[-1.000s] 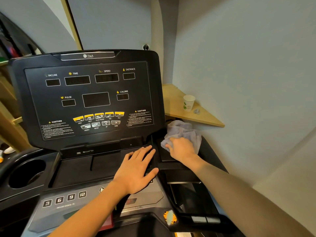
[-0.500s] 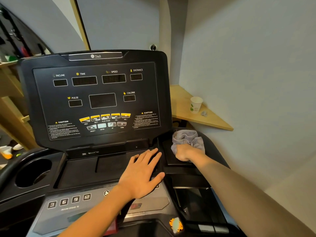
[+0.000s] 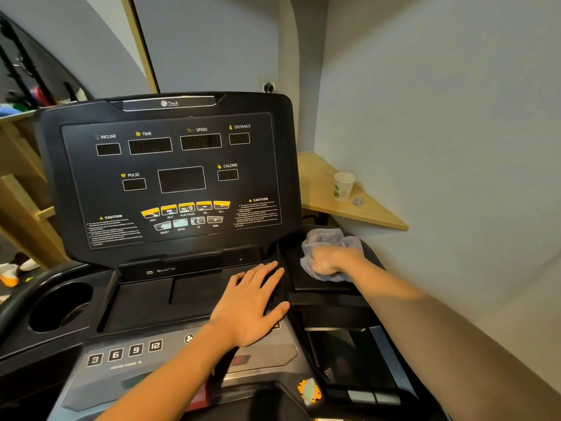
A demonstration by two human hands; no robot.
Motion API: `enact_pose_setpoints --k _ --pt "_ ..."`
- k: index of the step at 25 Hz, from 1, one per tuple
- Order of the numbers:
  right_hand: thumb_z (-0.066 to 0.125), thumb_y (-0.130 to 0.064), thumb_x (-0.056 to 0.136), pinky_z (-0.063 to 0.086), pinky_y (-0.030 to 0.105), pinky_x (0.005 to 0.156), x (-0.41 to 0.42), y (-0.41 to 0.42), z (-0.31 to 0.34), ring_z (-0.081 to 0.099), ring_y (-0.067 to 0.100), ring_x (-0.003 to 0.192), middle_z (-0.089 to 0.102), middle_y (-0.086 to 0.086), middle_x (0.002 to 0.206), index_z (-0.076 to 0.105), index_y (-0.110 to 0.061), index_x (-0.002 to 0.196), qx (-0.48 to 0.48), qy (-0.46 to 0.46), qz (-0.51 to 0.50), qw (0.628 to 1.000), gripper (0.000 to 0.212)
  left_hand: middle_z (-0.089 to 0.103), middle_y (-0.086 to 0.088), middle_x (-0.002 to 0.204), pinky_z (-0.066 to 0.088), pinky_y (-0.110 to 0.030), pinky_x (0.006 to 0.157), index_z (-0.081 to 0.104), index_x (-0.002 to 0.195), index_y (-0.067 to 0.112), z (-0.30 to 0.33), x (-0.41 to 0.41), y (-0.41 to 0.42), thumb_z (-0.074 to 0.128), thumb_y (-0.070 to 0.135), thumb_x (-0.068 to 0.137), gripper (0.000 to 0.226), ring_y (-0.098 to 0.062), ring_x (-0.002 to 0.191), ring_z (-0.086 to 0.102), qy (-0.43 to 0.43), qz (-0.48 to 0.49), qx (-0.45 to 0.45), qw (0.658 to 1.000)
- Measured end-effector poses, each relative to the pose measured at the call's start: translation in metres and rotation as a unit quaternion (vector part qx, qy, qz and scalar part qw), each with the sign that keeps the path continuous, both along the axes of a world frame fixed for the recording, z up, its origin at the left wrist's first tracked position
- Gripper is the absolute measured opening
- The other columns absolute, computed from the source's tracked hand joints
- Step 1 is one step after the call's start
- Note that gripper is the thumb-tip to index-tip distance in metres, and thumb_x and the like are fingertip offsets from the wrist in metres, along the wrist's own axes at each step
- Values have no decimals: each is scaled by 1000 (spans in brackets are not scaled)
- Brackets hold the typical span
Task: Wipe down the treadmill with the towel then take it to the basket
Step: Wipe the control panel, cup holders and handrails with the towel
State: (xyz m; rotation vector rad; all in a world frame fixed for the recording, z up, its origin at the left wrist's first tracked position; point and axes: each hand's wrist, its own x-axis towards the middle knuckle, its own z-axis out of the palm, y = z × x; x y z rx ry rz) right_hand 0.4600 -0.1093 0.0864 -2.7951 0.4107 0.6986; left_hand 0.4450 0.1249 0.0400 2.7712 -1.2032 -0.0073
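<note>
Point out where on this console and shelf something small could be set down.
Free: the wooden shelf left of the paper cup; the round cup holder at left. Crowded: right tray, under the towel and right hand; centre tray, under the left hand.

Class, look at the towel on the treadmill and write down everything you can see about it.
The towel is a pale grey-lilac cloth that looks soft, like terry. It is bunched into a crumpled wad with folds, not spread flat. It lies on the black tray at the right side of the treadmill console, below the wooden corner shelf. The right hand grips it from above, fingers curled into the cloth, hiding its middle.
</note>
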Motion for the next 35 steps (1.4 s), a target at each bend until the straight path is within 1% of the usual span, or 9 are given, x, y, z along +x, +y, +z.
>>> enact_pose_setpoints --k 5,9,12,14,17,19,22,27,35 --pt "49 -17 98 39 29 70 -17 -8 32 57 29 101 59 9 99 63 -8 105 41 -83 8 996 18 10 9 166 17 -41 119 13 159 32 -2 0 0 21 67 97 72 -15 152 15 -7 -3 -5 1000" --pt "49 -30 95 34 25 58 -62 6 34 51 20 76 52 1 75 49 -22 73 68 -147 55 985 24 13 9 166 19 -41 117 15 159 30 -1 -2 0 22 66 98 71 -15 150 18 -14 -2 1 1000" --pt "42 -77 82 53 32 77 -95 19 11 65 10 90 72 -9 99 68 -33 100 89 -220 45 970 54 13 8 166 19 -40 117 15 159 29 0 -3 0 22 66 99 71 -15 151 17 -9 -2 3 1000" --pt "37 -80 84 46 36 95 -106 14 -9 61 13 117 67 -10 125 64 -38 124 12 -315 84 945 64 13 8 166 19 -41 118 15 159 29 1 -3 1 21 66 99 71 -15 151 16 -7 -3 2 1000" --pt "36 -88 78 11 58 117 -115 10 -38 5 27 154 5 -6 168 24 -49 153 -40 -256 125 958 85 13 7 166 18 -41 119 15 159 29 1 -4 1 21 66 99 72 -16 151 16 -6 -1 3 1000" --pt "39 -88 78 20 61 113 -111 9 -56 13 35 150 1 -5 168 11 -51 154 -59 -223 116 966 89 12 8 166 17 -41 119 14 159 29 -1 -4 0 21 66 99 72 -16 152 15 -7 0 4 1000" --pt "41 -74 89 37 50 100 -110 8 -57 38 33 129 26 1 158 18 -42 154 -112 -250 148 950 76 12 7 166 17 -42 120 14 160 29 -3 -1 0 21 67 98 72 -16 152 15 -3 -4 -2 1000" --pt "56 -58 89 42 43 79 -140 -24 -58 50 30 103 55 5 132 41 -34 146 -212 -287 153 922 64 13 4 166 18 -45 120 14 160 28 -7 2 1 7 72 90 83 -19 152 15 2 -10 -7 1000" --pt "39 -52 96 38 44 87 -218 -53 -46 47 35 112 45 6 140 34 -40 151 -184 -216 -11 959 56 30 -5 160 13 -55 119 31 155 26 -2 3 -6 16 68 89 80 -30 151 17 -34 -39 -29 998"
